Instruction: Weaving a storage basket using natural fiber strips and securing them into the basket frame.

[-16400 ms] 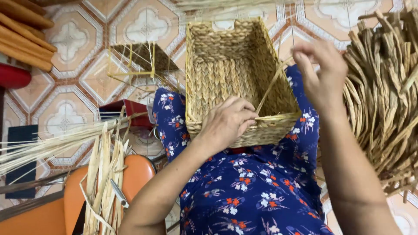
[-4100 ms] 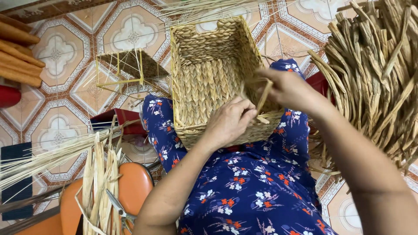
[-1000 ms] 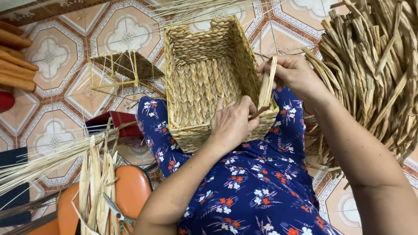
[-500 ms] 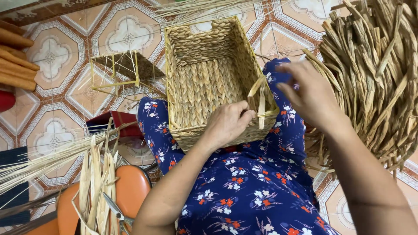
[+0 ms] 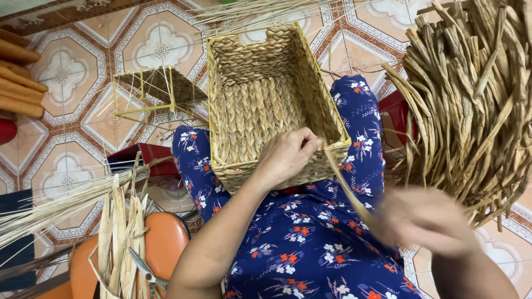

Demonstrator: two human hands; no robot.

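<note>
A rectangular woven straw basket rests on my lap, over blue flowered cloth. My left hand grips the basket's near rim, fingers pressed on the weave at the near right corner. A flat dried strand runs from that corner down to my right hand. The right hand is blurred by motion, shut on the strand's free end, low and to the right of the basket.
A big bundle of dried strands hangs at the right. At lower left are thin pale reeds, flat strips with scissors and an orange stool. A yellow wire frame sits on the patterned tile floor.
My right hand has pulled the strand from the basket's right rim down and toward me, drawing it tight. The left hand stays on the near rim.
</note>
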